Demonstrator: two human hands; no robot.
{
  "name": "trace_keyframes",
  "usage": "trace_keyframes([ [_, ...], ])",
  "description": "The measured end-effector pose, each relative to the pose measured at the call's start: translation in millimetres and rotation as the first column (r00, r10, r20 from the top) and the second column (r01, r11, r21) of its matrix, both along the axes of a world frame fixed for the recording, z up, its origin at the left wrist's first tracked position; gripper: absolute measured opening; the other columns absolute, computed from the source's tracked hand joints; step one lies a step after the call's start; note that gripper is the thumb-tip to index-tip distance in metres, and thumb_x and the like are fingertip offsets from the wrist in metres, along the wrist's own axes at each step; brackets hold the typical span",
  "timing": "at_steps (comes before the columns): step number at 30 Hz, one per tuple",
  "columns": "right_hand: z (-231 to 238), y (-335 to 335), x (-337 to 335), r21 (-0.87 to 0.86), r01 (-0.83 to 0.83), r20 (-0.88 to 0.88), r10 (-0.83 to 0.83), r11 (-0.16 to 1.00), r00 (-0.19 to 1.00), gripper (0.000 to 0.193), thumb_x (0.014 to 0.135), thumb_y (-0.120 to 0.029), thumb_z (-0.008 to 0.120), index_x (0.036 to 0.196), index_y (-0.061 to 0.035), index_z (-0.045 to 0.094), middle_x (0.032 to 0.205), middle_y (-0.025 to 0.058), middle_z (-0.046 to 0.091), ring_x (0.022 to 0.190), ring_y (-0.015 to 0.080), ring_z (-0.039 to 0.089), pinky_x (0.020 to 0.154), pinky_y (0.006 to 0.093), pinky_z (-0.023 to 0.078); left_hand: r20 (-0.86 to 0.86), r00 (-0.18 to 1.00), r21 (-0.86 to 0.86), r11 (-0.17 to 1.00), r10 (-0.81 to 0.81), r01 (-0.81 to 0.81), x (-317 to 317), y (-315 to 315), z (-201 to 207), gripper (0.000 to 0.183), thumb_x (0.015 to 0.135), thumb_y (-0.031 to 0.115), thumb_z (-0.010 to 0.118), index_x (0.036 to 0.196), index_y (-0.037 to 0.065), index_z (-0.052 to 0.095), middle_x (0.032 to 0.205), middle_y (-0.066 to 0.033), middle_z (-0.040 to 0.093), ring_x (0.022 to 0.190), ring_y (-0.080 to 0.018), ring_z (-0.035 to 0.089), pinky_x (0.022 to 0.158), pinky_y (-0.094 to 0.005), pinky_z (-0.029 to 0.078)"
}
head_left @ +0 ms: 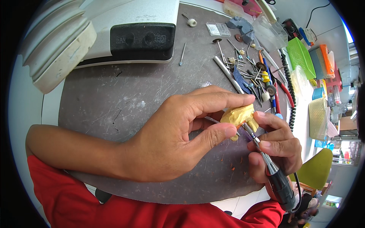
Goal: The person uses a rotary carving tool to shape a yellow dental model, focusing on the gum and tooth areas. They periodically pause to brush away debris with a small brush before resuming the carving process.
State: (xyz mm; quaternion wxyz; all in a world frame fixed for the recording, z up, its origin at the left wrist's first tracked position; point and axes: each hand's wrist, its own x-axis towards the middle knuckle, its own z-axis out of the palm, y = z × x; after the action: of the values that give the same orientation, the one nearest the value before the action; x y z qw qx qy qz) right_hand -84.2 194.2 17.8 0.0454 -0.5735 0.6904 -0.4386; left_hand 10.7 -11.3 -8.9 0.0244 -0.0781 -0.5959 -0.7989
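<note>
My left hand (171,133) is closed round a yellow dental plaster model (239,116), with the thumb on its near side and the index finger along its top. A thin metal shaft (211,119) shows between the thumb and fingers; whether it is held or lies behind them I cannot tell. In a pen-like grip, my right hand (279,146) holds a dental rotary handpiece (270,165) with a silver nose and black body. Its tip meets the near right side of the model, where a reddish-orange patch shows. The right fingertips rest close to the model's right edge.
A grey work mat (125,102) with orange shavings (232,168) covers the bench. Loose burs and polishing wheels (260,66) lie beyond my hands, near red-handled pliers (285,93). A white box with a black panel (142,42) and a ribbed hose (57,41) stand at far left.
</note>
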Motion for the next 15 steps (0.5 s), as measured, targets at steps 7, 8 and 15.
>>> trace_keyframes([
  [7, -0.1, 0.1, -1.0, -0.008, -0.015, -0.008, 0.015, 1.0, 1.0, 0.026, 0.082, -0.008, 0.067, 0.103, -0.0053, 0.052, 0.077, 0.0107, 0.061, 0.114, 0.0393, 0.054, 0.096, 0.0457, 0.044, -0.01, 1.0, 0.005, 1.0, 0.001, -0.001, -0.5, -0.1, -1.0, 0.041, 0.092, 0.005, 0.055, 0.132, -0.003, 0.047, 0.125, -0.0139, 0.051, 0.11, -0.015, 0.053, 0.093, -0.0267, 0.044],
  [8, -2.0, 0.9, -1.0, -0.019, -0.021, 0.0, 0.021, 1.0, 1.0, 0.026, 0.082, -0.008, 0.067, 0.103, -0.005, 0.052, 0.077, 0.0108, 0.062, 0.114, 0.0397, 0.054, 0.097, 0.0461, 0.044, -0.014, 1.0, 0.005, 1.0, 0.003, -0.003, -0.9, 0.1, -1.2, 0.041, 0.092, 0.005, 0.055, 0.132, -0.003, 0.047, 0.125, -0.014, 0.051, 0.111, -0.0151, 0.053, 0.093, -0.0267, 0.044],
  [15, -5.0, 0.9, -3.3, -0.039, -0.046, -0.005, 0.046, 0.998, 0.999, 0.028, 0.082, -0.008, 0.068, 0.105, -0.0045, 0.052, 0.078, 0.0119, 0.062, 0.114, 0.0407, 0.053, 0.098, 0.0472, 0.043, -0.015, 1.0, 0.008, 1.0, 0.007, -0.006, -1.1, 0.0, -2.0, 0.041, 0.093, 0.006, 0.055, 0.132, -0.003, 0.047, 0.126, -0.0144, 0.05, 0.111, -0.0156, 0.053, 0.093, -0.0269, 0.045],
])
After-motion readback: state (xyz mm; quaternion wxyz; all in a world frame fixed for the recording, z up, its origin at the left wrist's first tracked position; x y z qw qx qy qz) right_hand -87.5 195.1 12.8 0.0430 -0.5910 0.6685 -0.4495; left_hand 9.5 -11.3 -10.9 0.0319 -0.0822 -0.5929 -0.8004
